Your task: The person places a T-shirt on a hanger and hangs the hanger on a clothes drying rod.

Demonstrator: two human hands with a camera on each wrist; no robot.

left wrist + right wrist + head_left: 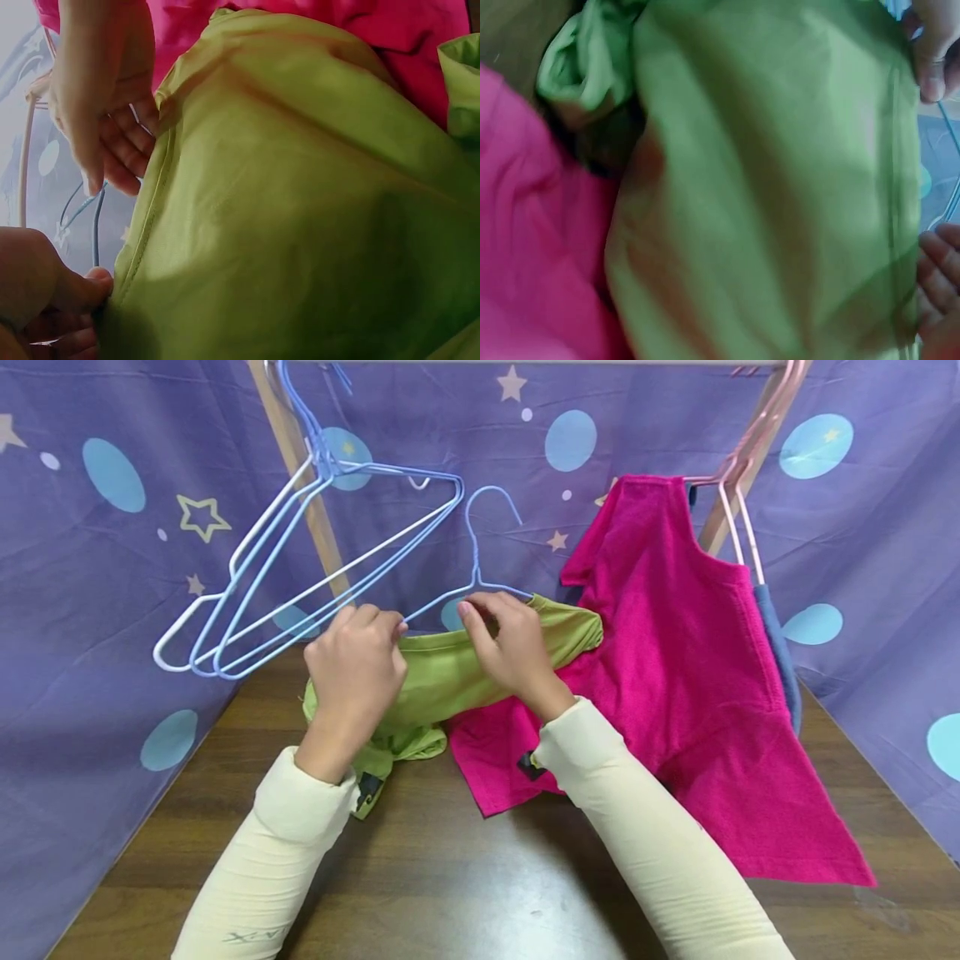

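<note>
A lime-green garment [442,672] lies draped over a blue wire hanger [477,547], whose hook and shoulders rise above the cloth. With thumb and fingers, my left hand [356,664] pinches the garment's stitched edge at the left end. This pinch on the green cloth also shows in the left wrist view, at the hand [56,292]. My right hand [510,639] is at the upper edge beside the hanger's right shoulder. In the right wrist view, the fingers [937,277] of that hand are loosely bent at the cloth's edge, thumb apart.
Blue and white wire hangers [330,585] hang from the rack rail [540,362] at left. A magenta shirt [675,610] hangs at right on pink hangers [738,468], with a blue garment [780,652] behind it. Beneath is a brown wooden table [450,877].
</note>
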